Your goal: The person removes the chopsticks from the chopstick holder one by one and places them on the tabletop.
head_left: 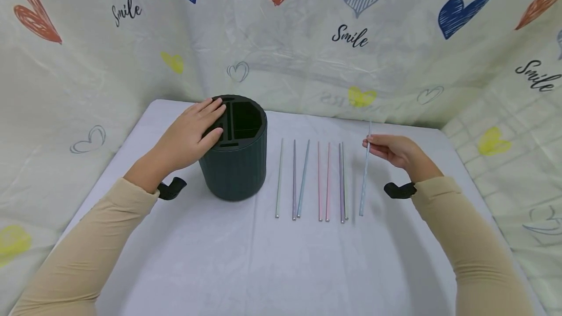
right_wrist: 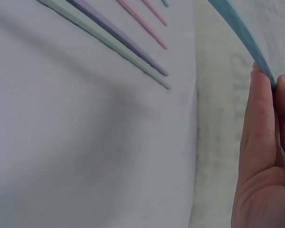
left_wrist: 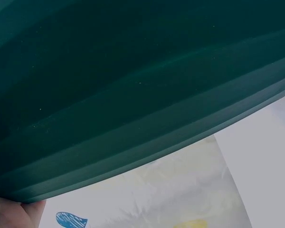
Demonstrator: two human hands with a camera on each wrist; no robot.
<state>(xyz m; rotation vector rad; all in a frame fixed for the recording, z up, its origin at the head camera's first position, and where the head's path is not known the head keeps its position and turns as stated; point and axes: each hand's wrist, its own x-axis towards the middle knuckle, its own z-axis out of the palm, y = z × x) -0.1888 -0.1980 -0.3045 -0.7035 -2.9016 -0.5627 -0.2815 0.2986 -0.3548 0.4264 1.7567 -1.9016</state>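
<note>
A dark green round utensil holder [head_left: 234, 174] with a divided top stands upright on the left of the table. My left hand [head_left: 189, 135] rests over the left part of its top, fingers spread and thumb across the rim. In the left wrist view the ribbed wall of the holder fills most of the picture. Between fingertips and thumb, my right hand [head_left: 395, 150] pinches a light blue chopstick [head_left: 365, 179] near its upper end, silver tip pointing down. Left of it several pastel chopsticks lie side by side, among them a green one [head_left: 279, 179] and a pink one [head_left: 319, 179].
A white cloth [head_left: 290, 267] covers the table. Behind and at both sides hangs a pale curtain [head_left: 303, 52] printed with hearts and the word Smile. A black wrist camera mount [head_left: 399, 190] juts inward from the right sleeve, another [head_left: 172, 189] from the left.
</note>
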